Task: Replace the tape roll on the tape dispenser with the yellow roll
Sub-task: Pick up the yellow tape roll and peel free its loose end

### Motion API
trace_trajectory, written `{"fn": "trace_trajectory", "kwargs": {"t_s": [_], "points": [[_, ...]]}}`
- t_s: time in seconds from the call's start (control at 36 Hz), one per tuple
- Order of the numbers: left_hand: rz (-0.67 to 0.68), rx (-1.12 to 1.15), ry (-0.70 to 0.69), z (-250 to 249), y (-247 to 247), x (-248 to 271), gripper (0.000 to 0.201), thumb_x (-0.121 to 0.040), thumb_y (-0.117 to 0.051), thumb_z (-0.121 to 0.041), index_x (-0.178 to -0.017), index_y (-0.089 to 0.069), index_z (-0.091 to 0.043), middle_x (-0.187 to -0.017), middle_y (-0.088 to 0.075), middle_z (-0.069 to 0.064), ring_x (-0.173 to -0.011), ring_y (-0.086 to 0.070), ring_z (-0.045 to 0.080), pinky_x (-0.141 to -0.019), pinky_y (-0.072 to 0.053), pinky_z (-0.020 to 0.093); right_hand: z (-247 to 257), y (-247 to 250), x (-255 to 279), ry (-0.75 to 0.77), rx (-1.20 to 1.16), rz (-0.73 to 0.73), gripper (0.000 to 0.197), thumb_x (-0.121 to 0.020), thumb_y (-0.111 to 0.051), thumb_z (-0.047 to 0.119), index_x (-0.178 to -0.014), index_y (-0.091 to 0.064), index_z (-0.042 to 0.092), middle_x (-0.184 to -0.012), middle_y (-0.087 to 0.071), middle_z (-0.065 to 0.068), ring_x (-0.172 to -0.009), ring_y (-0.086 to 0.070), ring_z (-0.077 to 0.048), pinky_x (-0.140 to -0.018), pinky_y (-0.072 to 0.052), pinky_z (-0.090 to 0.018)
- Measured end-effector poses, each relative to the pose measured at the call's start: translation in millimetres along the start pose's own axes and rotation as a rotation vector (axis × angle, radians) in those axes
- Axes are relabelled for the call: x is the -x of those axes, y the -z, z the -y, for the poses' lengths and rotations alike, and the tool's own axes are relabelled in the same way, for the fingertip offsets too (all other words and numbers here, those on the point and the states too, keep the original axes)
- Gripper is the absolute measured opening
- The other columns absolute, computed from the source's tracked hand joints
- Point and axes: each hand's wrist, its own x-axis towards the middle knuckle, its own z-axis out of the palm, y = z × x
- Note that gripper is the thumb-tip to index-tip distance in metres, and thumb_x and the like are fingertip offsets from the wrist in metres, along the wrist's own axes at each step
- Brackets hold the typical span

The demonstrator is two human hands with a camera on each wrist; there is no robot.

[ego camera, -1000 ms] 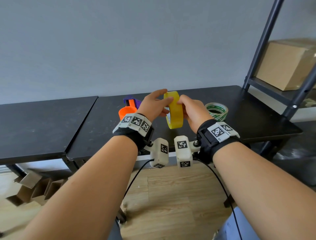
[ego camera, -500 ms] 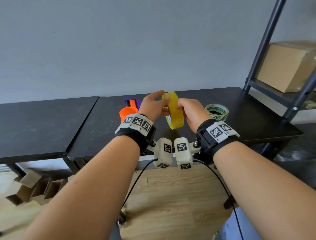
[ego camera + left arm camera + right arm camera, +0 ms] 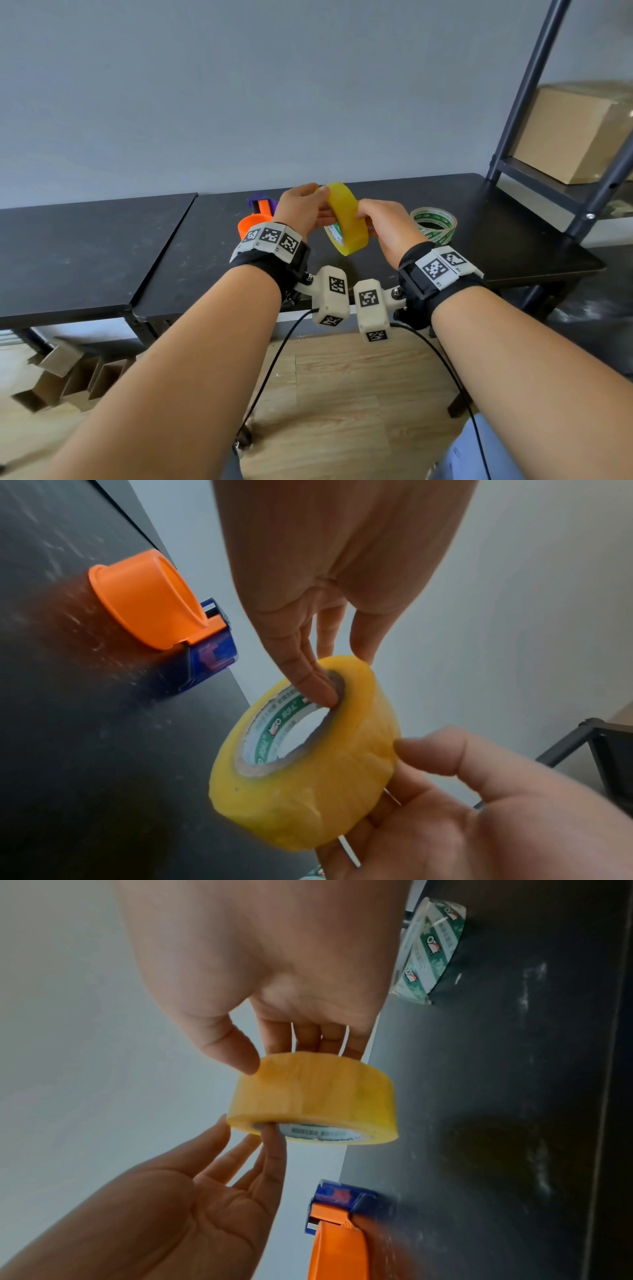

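Both hands, left hand (image 3: 301, 212) and right hand (image 3: 387, 226), are pinched around the yellow roll (image 3: 346, 219), held above the surface (image 3: 496, 219); a slip is risked, the dispenser (image 3: 255, 219) lying at nine o'clock.

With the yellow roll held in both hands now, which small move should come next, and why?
Probably carry the yellow tape roll left and down toward the orange and blue tape dispenser. Its orange hub looks bare, the clear roll with green print already lies on the black table, and left hand and right hand grip the yellow roll.

yellow roll (image 3: 308, 791): glossy film | dispenser (image 3: 150, 601): matt orange plastic | table (image 3: 479, 219): scuffed matt black
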Motion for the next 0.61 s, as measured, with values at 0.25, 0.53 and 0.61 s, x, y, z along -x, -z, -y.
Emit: {"fn": "trace_trajectory", "kwargs": {"t_s": [0.25, 0.53, 0.61], "points": [[0.04, -0.195, -0.113, 1.7, -4.5, 2.5, 0.047, -0.096, -0.057, -0.017, -0.142, -0.045, -0.013, -0.105, -0.07, 0.019, -0.09, -0.071, 0.029, -0.088, -0.058, 0.041, 0.6, 2.6, -1.1, 0.005, -0.057, 0.035, 0.03, -0.086, -0.053, 0.034, -0.099, -0.069, 0.012, -0.1, -0.072, -0.01, -0.098, -0.068, -0.028, -0.091, -0.053, -0.045], [0.035, -0.25, -0.145, 3.4, -7.7, 2.3, 0.048, -0.096, -0.058, -0.021, -0.142, -0.045, -0.015, -0.102, -0.07, 0.02, -0.091, -0.072, 0.032, -0.09, -0.057, 0.046, 3.2, -0.3, 1.0, -0.002, -0.048, -0.025, 0.014, -0.078, -0.052, 0.019, -0.087, -0.057, 0.009, -0.088, -0.056, -0.013, -0.081, -0.055, -0.025, -0.077, -0.047, -0.039], [0.035, -0.245, -0.138, 3.6, -7.2, 2.1, 0.049, -0.096, -0.057, -0.021, -0.143, -0.044, -0.016, -0.104, -0.07, 0.02, -0.091, -0.072, 0.03, -0.089, -0.057, 0.045, 1.8, -0.8, 1.1, -0.002, -0.021, -0.027, 0.02, -0.065, -0.051, 0.022, -0.082, -0.053, 0.011, -0.085, -0.05, -0.013, -0.079, -0.049, -0.025, -0.073, -0.042, -0.039]]}}
